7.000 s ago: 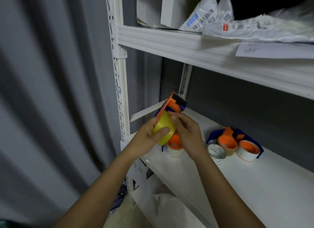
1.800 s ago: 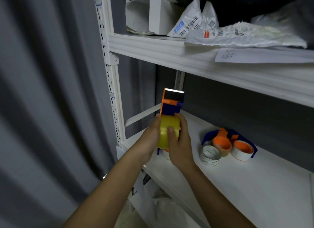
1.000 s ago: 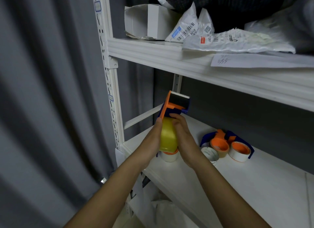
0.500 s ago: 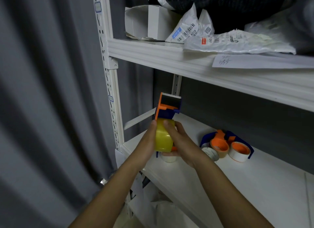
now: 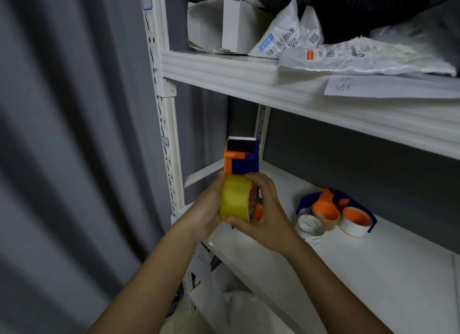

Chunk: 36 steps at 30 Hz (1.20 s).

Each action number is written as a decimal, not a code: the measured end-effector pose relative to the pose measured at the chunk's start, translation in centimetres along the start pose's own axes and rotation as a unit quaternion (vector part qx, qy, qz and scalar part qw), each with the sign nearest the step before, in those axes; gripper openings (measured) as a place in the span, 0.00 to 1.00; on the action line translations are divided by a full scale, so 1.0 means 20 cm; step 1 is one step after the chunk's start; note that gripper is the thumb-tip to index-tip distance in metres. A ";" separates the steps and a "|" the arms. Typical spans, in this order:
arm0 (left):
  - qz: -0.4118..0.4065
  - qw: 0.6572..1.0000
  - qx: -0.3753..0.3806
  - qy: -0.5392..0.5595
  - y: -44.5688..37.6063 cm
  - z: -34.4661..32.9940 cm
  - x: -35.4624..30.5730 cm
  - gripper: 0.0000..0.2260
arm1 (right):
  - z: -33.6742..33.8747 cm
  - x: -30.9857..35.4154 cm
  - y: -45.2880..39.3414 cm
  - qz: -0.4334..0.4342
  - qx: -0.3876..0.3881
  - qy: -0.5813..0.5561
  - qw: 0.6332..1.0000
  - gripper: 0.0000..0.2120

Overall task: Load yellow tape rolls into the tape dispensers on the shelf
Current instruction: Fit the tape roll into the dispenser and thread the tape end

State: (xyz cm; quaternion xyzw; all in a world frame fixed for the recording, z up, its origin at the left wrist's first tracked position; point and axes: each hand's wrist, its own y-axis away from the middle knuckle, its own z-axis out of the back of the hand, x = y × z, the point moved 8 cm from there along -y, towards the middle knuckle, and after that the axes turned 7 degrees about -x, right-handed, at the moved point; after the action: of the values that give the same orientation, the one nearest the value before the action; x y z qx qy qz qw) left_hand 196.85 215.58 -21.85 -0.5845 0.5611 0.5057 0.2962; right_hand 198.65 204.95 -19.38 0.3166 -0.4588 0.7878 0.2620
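Both hands were wrapped around the glossy yellow tape roll (image 5: 235, 200) in front of the white metal shelf (image 5: 348, 264), the left hand (image 5: 207, 209) cupping its far side and the right hand (image 5: 265, 210) curling fingers over its top and a thumb beneath, pressing it onto the hub of the upright orange-and-blue plastic tape dispenser (image 5: 241, 158). The roll looked only partly seated, so uneven pressure might have cocked it on the hub, or it could have slipped from the grip. A second orange-and-blue dispenser (image 5: 333, 208) lay on the shelf, apart.
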 end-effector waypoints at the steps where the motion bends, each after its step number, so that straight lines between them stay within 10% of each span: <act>1: -0.012 1.000 -0.007 -0.008 0.00 -0.01 -0.01 0.18 | -0.01 -0.02 0.00 -0.037 0.009 -0.052 0.998 0.37; 8: -0.048 0.994 -0.041 -0.086 0.00 -0.03 0.00 0.23 | -0.03 -0.02 -0.05 -0.164 0.022 -0.221 0.961 0.29; 18: -0.080 0.990 -0.055 -0.106 -0.01 -0.05 0.01 0.11 | 0.00 -0.03 -0.13 -0.161 -0.095 -0.206 0.961 0.18; 24: -0.041 0.994 -0.064 -0.082 0.01 -0.05 -0.01 0.20 | 0.00 0.00 -0.07 -0.084 -0.001 -0.142 0.986 0.21; 29: -0.048 0.994 -0.055 -0.077 0.02 -0.07 -0.01 0.19 | 0.05 0.12 -0.02 0.051 -0.012 0.099 0.994 0.19; 36: -0.027 0.993 -0.073 -0.094 -0.01 -0.07 0.05 0.19 | 0.08 0.23 0.06 0.248 -0.102 0.359 0.894 0.13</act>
State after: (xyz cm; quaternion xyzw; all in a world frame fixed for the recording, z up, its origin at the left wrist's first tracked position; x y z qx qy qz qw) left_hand 197.29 214.05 -22.35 -0.5697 0.4762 0.5898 0.3175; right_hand 195.08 203.60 -16.09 -0.1402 -0.4754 0.8359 0.2358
